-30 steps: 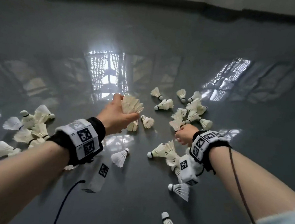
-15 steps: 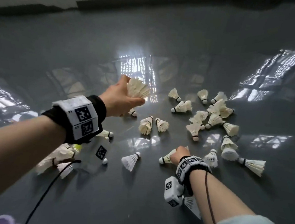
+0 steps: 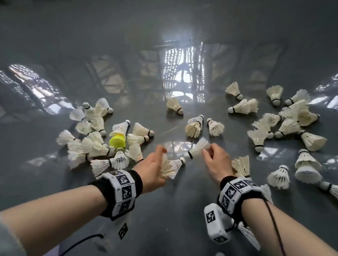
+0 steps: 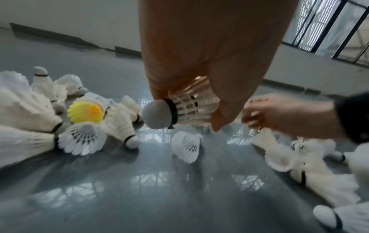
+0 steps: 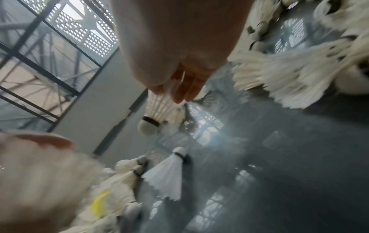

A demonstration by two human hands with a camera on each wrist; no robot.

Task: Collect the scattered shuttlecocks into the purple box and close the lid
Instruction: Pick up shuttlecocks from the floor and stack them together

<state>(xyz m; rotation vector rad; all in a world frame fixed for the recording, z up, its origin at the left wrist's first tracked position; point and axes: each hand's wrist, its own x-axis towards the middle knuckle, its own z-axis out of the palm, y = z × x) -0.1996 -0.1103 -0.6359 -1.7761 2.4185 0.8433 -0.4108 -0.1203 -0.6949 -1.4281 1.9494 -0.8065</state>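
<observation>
Many white feather shuttlecocks lie on the glossy grey floor (image 3: 192,38). My left hand (image 3: 164,162) grips a white shuttlecock (image 3: 167,169) by its skirt; in the left wrist view thumb and fingers curl round its feathers (image 4: 191,107) and the cork (image 4: 157,115) sticks out. My right hand (image 3: 205,151) pinches the feather rim of another shuttlecock (image 3: 198,148), cork down-left; the right wrist view shows it (image 5: 161,110) hanging from the fingertips (image 5: 179,94). The hands are close together, low over the floor. I cannot make out the purple box.
A heap of shuttlecocks (image 3: 93,141) with one yellow shuttlecock (image 3: 118,140) lies left of my left hand. A larger scatter (image 3: 283,121) spreads to the right. One shuttlecock (image 3: 178,163) lies between the hands. A purplish patch (image 3: 50,255) shows at the bottom edge.
My left hand has come down from its raised position to just above the floor. My right hand has lifted a shuttlecock and moved toward the left hand. The head view swung left.
</observation>
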